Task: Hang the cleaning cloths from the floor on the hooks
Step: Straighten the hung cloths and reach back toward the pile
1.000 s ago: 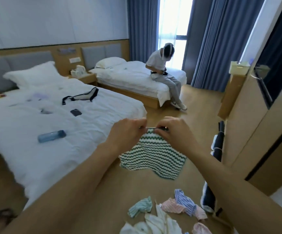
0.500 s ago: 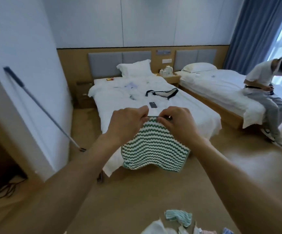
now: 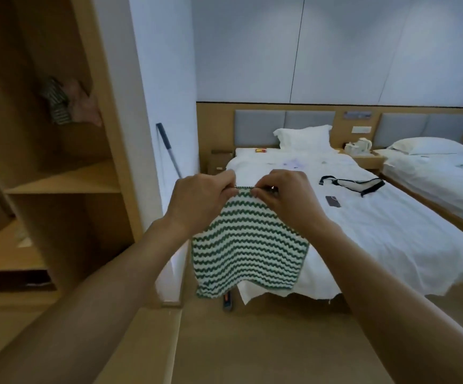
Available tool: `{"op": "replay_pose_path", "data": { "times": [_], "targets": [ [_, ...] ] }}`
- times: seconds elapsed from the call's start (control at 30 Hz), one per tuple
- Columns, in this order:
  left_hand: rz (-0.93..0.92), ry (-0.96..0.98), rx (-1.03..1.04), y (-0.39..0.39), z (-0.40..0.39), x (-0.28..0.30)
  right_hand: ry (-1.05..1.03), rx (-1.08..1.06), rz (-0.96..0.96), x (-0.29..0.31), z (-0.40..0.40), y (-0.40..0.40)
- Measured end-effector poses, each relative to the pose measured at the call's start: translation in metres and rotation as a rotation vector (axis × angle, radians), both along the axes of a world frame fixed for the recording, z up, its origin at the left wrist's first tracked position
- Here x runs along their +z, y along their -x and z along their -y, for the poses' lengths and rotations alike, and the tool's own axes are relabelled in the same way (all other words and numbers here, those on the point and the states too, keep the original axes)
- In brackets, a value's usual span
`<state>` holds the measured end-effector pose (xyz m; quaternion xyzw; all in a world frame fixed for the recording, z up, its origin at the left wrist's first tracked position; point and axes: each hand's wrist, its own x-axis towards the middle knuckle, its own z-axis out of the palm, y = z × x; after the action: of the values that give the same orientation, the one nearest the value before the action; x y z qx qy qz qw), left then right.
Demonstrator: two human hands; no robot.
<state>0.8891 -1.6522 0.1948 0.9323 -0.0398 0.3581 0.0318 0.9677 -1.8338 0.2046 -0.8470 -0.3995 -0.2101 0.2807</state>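
Wardrobe at left of frame, hooks unseen. Your left hand and right hand pinch cloth top edge; thin pinch may slip, cloth drops.

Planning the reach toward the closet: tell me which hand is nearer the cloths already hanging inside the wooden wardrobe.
Left. The left hand pinches the green-and-white zigzag cloth on the side toward the hanging cloths in the wooden wardrobe; the right hand pinches it farther right, nearer the bed.
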Motion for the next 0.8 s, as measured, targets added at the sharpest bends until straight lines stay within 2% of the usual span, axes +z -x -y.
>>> {"op": "replay_pose_path", "data": {
  "times": [0.5, 0.8],
  "targets": [
    [0.040, -0.028, 0.241, 0.112, -0.263, 0.032, -0.061, 0.222, 0.080, 0.024, -0.293, 0.066],
    [0.078, 0.038, 0.375, 0.112, -0.380, 0.037, -0.098, 0.328, 0.064, 0.033, -0.425, 0.054]
  ]
}}
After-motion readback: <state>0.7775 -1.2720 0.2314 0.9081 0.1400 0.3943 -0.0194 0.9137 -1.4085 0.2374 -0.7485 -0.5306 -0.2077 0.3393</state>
